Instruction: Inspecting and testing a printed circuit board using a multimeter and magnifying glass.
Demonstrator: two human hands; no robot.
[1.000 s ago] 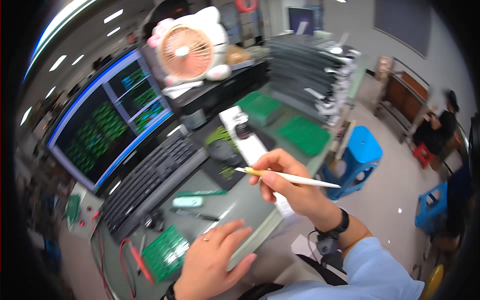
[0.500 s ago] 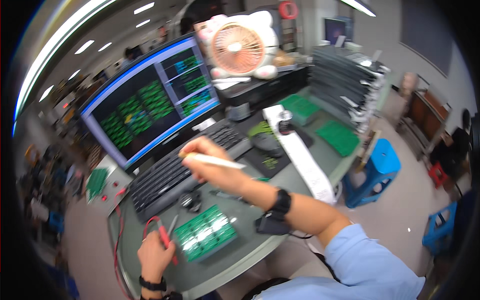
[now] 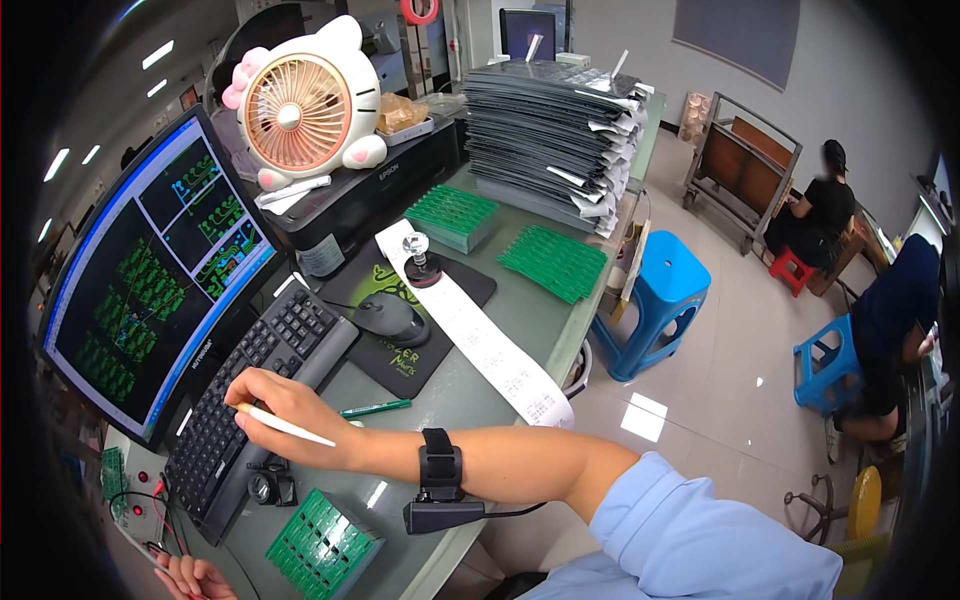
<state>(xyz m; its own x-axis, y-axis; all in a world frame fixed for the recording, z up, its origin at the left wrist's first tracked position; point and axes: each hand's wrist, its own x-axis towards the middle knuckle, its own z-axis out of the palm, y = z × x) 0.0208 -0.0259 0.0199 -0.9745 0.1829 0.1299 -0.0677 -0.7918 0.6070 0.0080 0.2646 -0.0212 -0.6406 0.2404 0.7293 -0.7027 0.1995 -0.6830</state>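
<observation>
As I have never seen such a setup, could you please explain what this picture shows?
There is no robot here, only a person at a grey-green desk. A wide fisheye camera on their head looks down, so straight edges bend. Their bare right hand, over a long black keyboard, holds a slim white pen-like tool. The left hand, by the lower left rim, is partly out of sight; what it grips is unclear. On the desk are a stack of flat green circuit boards, a rounded black mouse on a dark mat, and a long white paper strip.
</observation>
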